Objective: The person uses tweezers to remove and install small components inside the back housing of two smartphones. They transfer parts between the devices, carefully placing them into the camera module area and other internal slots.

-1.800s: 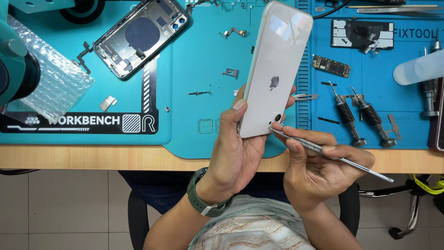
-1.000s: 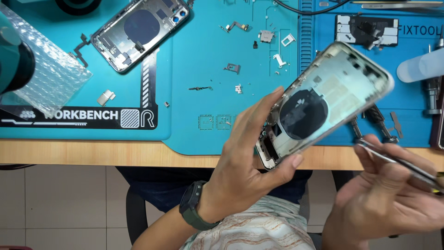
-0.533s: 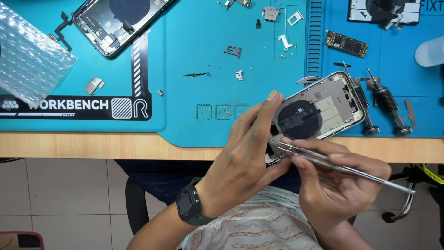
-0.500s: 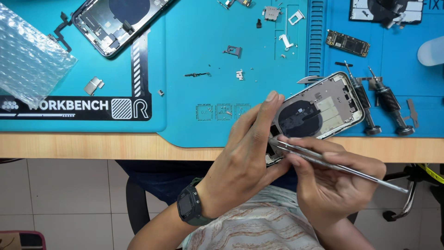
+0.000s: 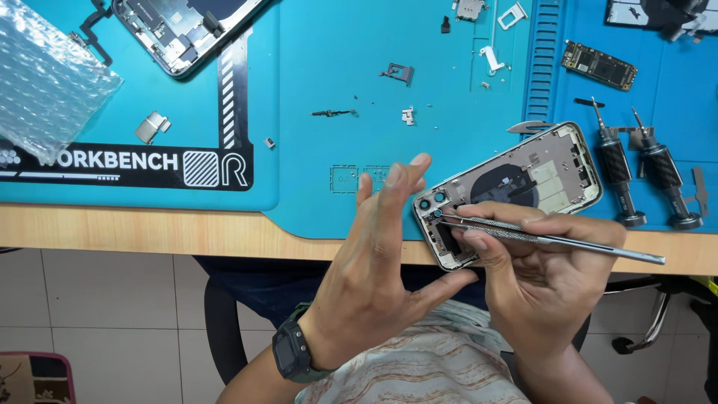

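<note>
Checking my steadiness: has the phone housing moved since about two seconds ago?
Yes. The housing was held upright, back outward; now it lies flipped, inside up, lower toward the mat edge.

a: where is there room to pass on the mat [image 5: 314, 187]?

b: the broad teal stretch between the left hand [image 5: 378, 269] and the second phone housing [image 5: 183, 26] at the top left lies mostly bare; only a small bracket [image 5: 152, 126] and a few tiny screws and clips [image 5: 407, 116] dot it.

a: and to the right?

b: crowded. two black-handled screwdrivers [image 5: 636, 168] stand just beside the open phone shell [image 5: 516, 191], with a circuit board [image 5: 598, 65] above them. the tweezers [image 5: 546, 238] in the right hand [image 5: 550, 280] jut out rightward over the table edge.

a: far left?

b: a sheet of bubble wrap [image 5: 48, 82] covers that corner.
</note>
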